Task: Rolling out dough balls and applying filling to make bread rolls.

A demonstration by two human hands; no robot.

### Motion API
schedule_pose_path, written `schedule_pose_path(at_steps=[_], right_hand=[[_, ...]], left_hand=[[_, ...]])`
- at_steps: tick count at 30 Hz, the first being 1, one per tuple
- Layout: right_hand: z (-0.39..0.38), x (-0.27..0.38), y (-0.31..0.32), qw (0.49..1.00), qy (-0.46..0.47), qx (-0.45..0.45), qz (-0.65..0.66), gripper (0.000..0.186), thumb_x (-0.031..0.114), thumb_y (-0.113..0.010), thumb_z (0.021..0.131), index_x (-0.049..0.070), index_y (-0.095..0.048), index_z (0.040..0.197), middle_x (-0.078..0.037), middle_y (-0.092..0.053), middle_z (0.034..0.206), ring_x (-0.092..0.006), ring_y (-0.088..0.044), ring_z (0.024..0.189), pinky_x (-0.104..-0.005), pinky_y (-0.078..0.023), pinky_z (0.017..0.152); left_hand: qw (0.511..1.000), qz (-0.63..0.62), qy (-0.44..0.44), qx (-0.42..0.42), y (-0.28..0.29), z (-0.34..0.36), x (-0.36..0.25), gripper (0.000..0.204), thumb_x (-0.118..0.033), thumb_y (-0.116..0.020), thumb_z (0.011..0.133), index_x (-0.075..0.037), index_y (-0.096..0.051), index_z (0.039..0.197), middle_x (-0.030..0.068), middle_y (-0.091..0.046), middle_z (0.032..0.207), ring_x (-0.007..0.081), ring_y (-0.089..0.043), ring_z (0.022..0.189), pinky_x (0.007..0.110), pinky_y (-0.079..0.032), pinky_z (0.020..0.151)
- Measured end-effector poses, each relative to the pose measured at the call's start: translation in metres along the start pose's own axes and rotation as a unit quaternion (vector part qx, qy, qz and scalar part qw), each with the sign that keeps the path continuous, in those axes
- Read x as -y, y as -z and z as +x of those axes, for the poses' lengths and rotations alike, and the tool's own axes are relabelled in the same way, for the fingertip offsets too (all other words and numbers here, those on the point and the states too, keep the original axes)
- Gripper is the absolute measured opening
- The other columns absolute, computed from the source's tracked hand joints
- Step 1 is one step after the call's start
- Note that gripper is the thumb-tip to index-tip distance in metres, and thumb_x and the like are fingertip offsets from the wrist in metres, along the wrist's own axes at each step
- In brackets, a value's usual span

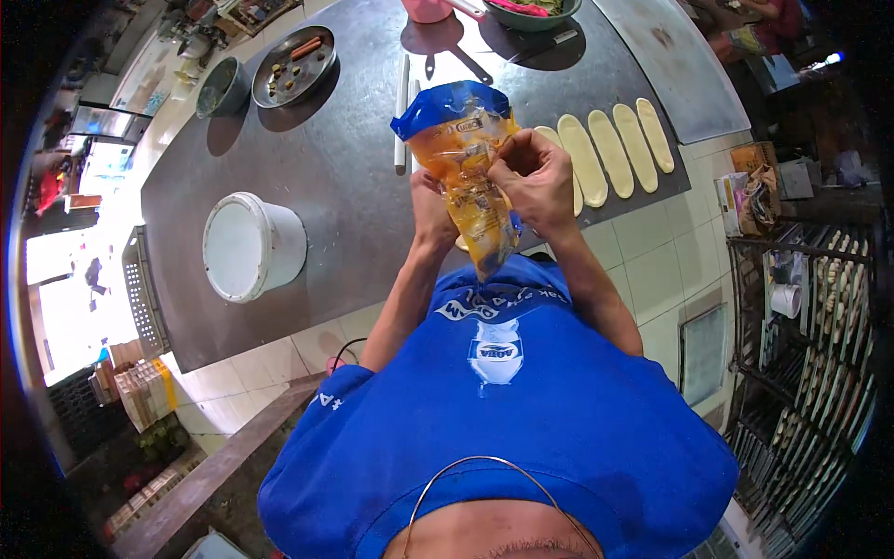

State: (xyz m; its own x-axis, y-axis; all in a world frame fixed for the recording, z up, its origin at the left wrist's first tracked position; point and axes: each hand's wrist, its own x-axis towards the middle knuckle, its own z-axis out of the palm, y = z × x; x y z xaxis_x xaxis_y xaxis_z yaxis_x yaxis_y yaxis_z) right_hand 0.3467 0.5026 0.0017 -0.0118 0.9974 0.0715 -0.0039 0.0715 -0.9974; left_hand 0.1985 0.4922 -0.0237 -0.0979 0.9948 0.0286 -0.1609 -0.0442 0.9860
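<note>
Over the near edge of the dark table I hold up a crumpled yellow and blue plastic packet (470,168), its wide blue end away from me and its narrow end pointing toward my body. My left hand (431,207) is closed around the packet's left side, with most of its fingers hidden behind the plastic. My right hand (540,182) pinches the packet's right side between thumb and bent fingers. Just to the right of that hand lie several long, flat dough strips (610,154) side by side, the nearest partly covered by the hand.
A white bucket (287,244) stands on the table (345,200) to the left. Farther back are a metal plate (291,88) with brown sticks and small pieces, a bowl (223,91), a pale rod (401,102), a pink pot (428,9) and a green bowl (535,19). A tray rack (805,335) stands right.
</note>
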Motion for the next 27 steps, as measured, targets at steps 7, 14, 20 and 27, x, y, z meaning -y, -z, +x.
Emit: schedule_pose_path(at_steps=[7, 14, 20, 27], right_hand=[[-0.002, -0.004, 0.032, 0.998, 0.018, -0.055, -0.029, 0.012, -0.002, -0.07, 0.079, 0.002, -0.064, 0.088, -0.002, -0.066, 0.075, -0.0072, -0.058, 0.065, -0.0199, -0.048, 0.062], [0.001, 0.0, 0.016, 0.999, -0.004, -0.03, 0.01, 0.013, -0.007, -0.064, 0.082, 0.002, -0.065, 0.092, -0.005, -0.068, 0.083, -0.0083, -0.06, 0.068, -0.0206, -0.05, 0.064], [0.02, 0.021, 0.03, 0.986, 0.075, -0.13, 0.071, 0.023, -0.014, -0.057, 0.085, 0.002, -0.064, 0.1, -0.004, -0.066, 0.084, -0.0097, -0.061, 0.075, -0.0198, -0.05, 0.069], [0.024, 0.013, 0.031, 0.987, 0.16, 0.015, 0.006, 0.03, -0.016, -0.054, 0.083, 0.003, -0.062, 0.105, -0.006, -0.068, 0.09, -0.011, -0.064, 0.076, -0.0219, -0.051, 0.071]], left_hand=[[0.998, 0.054, -0.008, -0.039, 0.034, 0.013, -0.007, 0.009, 0.004, -0.062, 0.089, 0.002, -0.068, 0.095, 0.0046, -0.066, 0.083, 0.0103, -0.057, 0.073, 0.023, -0.049, 0.071], [0.999, 0.01, -0.031, 0.027, 0.011, 0.01, -0.017, 0.009, 0.002, -0.057, 0.094, -0.003, -0.064, 0.098, 0.0018, -0.06, 0.084, 0.0095, -0.051, 0.074, 0.024, -0.045, 0.074], [0.991, 0.075, -0.097, -0.058, 0.02, 0.022, -0.02, 0.011, 0.005, -0.054, 0.093, -0.003, -0.061, 0.096, 0.0019, -0.059, 0.083, 0.0088, -0.049, 0.073, 0.023, -0.045, 0.073], [0.992, 0.04, -0.114, 0.024, 0.013, 0.031, -0.034, 0.009, 0.003, -0.055, 0.094, -0.003, -0.061, 0.096, 0.0013, -0.059, 0.084, 0.0084, -0.05, 0.074, 0.023, -0.044, 0.073]])
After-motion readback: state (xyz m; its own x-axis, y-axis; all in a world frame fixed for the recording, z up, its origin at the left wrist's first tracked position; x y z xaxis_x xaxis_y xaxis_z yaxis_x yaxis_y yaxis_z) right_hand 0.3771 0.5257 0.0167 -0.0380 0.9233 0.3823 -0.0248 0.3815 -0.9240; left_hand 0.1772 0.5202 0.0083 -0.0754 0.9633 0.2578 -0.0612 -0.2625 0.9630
